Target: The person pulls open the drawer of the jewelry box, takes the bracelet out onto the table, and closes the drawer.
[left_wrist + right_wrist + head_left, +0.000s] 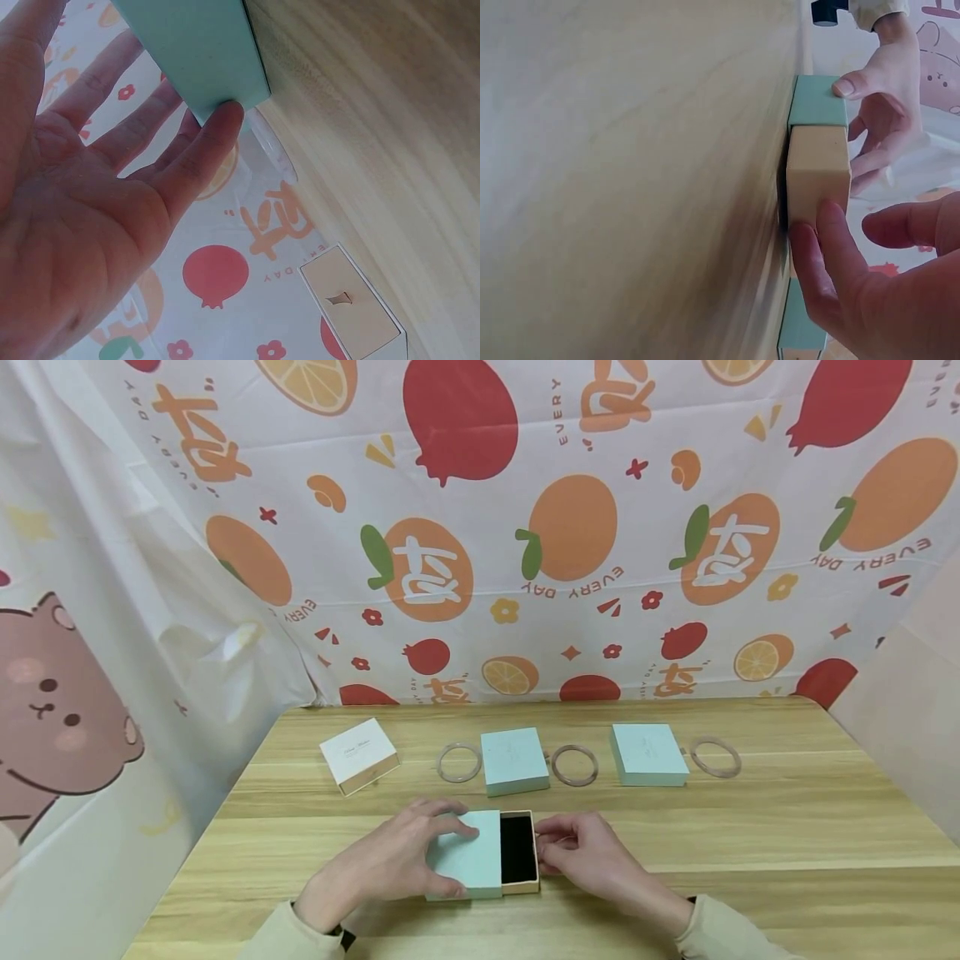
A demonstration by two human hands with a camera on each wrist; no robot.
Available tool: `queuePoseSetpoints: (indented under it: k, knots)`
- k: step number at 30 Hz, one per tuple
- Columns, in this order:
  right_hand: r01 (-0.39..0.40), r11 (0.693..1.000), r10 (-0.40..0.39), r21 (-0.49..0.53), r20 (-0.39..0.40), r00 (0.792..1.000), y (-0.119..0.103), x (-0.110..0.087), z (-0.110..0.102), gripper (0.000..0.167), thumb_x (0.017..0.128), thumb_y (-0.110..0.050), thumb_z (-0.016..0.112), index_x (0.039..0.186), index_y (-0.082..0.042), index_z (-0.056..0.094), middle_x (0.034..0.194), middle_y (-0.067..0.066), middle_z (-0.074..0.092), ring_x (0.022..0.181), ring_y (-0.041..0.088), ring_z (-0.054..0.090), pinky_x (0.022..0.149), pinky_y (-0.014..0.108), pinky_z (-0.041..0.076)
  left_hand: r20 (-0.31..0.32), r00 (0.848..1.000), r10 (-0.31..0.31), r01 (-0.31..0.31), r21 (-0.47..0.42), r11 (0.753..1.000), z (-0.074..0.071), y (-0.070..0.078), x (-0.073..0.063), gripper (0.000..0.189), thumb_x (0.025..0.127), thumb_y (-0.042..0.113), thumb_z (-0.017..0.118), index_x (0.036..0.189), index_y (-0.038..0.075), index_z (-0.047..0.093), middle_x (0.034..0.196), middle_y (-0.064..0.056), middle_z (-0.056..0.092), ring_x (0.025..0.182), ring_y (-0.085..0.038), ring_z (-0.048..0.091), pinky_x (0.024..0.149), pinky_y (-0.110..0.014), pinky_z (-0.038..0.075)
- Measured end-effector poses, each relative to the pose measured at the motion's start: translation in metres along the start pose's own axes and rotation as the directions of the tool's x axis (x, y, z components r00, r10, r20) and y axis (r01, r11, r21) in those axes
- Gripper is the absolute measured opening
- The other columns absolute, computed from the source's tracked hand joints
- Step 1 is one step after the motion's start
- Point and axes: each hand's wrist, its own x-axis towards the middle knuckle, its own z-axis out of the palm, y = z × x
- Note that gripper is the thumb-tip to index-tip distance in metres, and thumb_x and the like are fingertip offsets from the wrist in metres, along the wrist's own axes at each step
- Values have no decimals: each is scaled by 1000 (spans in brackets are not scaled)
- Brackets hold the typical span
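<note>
A mint-green drawer box (476,852) lies near the table's front edge, its cream tray (531,887) with a black lining (517,850) slid partway out to the right. My left hand (397,853) holds the green sleeve, thumb at the near edge and fingers over the top and far side. On the tray's outer end rest two fingertips of my right hand (588,856); the right wrist view shows its thumb (904,225) apart from the box. I see no bangle on the visible part of the lining.
Behind, a white box (360,756) stands at left. Further right are a bangle (459,762), a mint box (514,762), a second bangle (574,765), another mint box (648,754) and a third bangle (716,757). A fruit-print cloth (480,543) hangs behind the table.
</note>
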Motion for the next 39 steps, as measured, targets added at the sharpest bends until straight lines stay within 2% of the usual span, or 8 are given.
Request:
queuePoseSetpoints:
  k: [8, 16, 25, 39]
  knots:
    - [-44, 996, 46, 71, -19, 999, 0, -1, 5, 31, 94, -4, 67, 122, 10, 63, 104, 13, 68, 87, 15, 68, 77, 28, 62, -3, 1000, 7, -7, -1, 1000, 0, 0, 0, 55, 73, 41, 89, 123, 24, 73, 142, -4, 61, 132, -31, 55, 103, -53, 51]
    - [-45, 997, 46, 65, -16, 999, 2, 0, 6, 31, 93, -1, 62, 122, 9, 63, 102, 13, 68, 86, 15, 68, 74, 28, 61, 7, 1000, -4, 4, -15, 1000, 1, 0, 0, 55, 73, 41, 89, 123, 25, 73, 143, -5, 60, 133, -31, 54, 104, -55, 49]
    - [-60, 995, 62, 83, -18, 998, 2, 1, 8, 31, 94, -2, 65, 123, 7, 63, 104, 13, 67, 87, 15, 67, 76, 28, 62, -2, 1000, 8, -8, -7, 1000, 0, -1, 0, 55, 73, 43, 89, 123, 25, 73, 143, -6, 60, 132, -31, 55, 103, -54, 50]
    - [-69, 993, 70, 92, -10, 997, 0, 5, 15, 31, 94, -2, 63, 123, 8, 62, 104, 13, 66, 86, 15, 67, 77, 29, 62, -6, 1000, 1, -1, -7, 1000, 2, -1, 0, 55, 73, 41, 89, 123, 24, 73, 143, -6, 61, 132, -31, 56, 104, -54, 50]
